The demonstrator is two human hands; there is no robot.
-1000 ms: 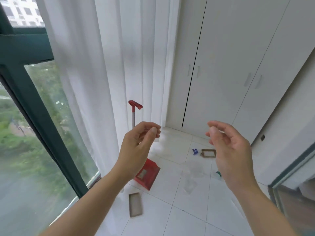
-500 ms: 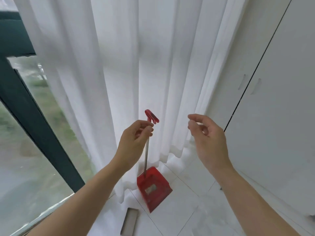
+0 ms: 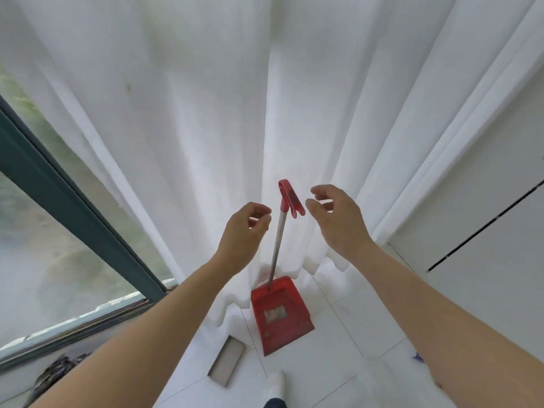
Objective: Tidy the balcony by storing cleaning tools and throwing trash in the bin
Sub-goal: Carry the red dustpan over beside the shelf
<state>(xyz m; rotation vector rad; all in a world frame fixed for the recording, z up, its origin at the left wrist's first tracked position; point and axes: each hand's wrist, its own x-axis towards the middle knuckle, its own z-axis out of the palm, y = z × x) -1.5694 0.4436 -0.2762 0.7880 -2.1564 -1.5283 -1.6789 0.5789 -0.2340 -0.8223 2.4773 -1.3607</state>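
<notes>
Both hands up, holding nothing. My left hand (image 3: 244, 231) and right hand (image 3: 338, 219) are loosely curled, fingers (image 3: 321, 190) released. The red dustpan (image 3: 279, 313) stands on the floor (image 3: 332, 343), below and between my hands. Its red grip (image 3: 290, 201) is in the gap between my fingertips and touches neither. White curtain (image 3: 206, 113) close behind the grip, hem at the pan's back edge. Window frame (image 3: 73, 207) off left, cabinet door (image 3: 485, 231) off right. Flat cardboard piece (image 3: 226, 360) lies near the pan's front-left edge. Bare tile right of the pan.
</notes>
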